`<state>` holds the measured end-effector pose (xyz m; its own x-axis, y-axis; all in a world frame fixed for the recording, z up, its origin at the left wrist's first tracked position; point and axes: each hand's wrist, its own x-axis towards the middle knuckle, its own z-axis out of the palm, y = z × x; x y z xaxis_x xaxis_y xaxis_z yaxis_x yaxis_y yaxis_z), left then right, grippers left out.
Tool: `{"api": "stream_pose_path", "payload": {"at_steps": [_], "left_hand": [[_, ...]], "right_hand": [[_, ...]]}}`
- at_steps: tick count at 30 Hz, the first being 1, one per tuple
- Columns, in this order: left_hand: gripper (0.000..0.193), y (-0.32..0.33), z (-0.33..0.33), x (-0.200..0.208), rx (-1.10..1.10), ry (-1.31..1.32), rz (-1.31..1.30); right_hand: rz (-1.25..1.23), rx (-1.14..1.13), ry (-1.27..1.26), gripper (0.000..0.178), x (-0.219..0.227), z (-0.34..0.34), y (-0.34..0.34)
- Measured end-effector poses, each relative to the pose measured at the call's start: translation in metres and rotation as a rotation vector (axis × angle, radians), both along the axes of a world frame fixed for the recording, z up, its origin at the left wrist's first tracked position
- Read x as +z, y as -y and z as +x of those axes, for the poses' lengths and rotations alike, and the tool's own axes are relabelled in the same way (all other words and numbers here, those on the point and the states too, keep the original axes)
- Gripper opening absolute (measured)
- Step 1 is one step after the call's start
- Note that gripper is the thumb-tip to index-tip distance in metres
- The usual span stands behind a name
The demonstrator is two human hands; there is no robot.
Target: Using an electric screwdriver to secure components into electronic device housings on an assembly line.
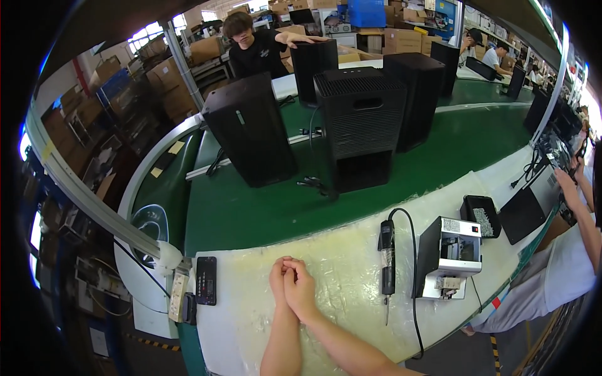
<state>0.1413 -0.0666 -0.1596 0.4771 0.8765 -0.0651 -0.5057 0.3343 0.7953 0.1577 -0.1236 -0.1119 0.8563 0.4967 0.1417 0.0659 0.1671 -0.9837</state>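
My left hand (277,279) and my right hand (300,289) rest clasped together over the plastic-covered white bench top (244,326). The fingers of both are curled closed against each other, and no object shows in them. To their right lies a black electric screwdriver (387,263) with its bit pointing toward me and a black cable looping from its far end. Beyond it stands a black and silver screw feeder (450,258). A black phone (206,281) lies to the left of my hands.
Several tall black box-shaped appliances (360,119) with cables stand on the green conveyor belt (251,219). A black bin of screws (481,216) is behind the feeder. A power strip (179,296) hangs at the left edge. One person (257,53) stands opposite; another's arm (580,200) reaches in at right.
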Motion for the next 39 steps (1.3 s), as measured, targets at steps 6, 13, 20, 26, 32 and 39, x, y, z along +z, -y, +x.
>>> {"api": "stream_pose_path", "payload": {"at_steps": [6,13,20,26,32,39], "left_hand": [[0.024,0.008,-0.002,0.021,0.043,-0.223,-0.143],[0.025,0.01,0.0,0.03,0.039,-0.357,0.039],[0.024,0.013,0.005,0.036,0.069,-0.572,0.319],[0.017,-0.012,0.008,0.043,-0.04,-0.707,0.618],[0.033,-0.087,0.06,0.141,-0.07,-1.097,1.641],[0.059,-0.187,0.121,0.289,0.458,-1.335,1.724]], "right_hand": [[-0.054,0.016,0.015,0.015,0.003,0.0,0.002],[-0.038,-0.014,0.005,0.019,0.003,-0.002,0.0],[0.002,-0.034,-0.033,0.019,0.002,0.002,-0.001],[-0.011,-0.064,-0.196,0.026,0.009,0.011,0.003],[-0.047,-0.078,0.057,0.022,-0.015,0.001,-0.005],[-0.09,-0.034,0.104,0.016,-0.01,0.008,0.002]]}}
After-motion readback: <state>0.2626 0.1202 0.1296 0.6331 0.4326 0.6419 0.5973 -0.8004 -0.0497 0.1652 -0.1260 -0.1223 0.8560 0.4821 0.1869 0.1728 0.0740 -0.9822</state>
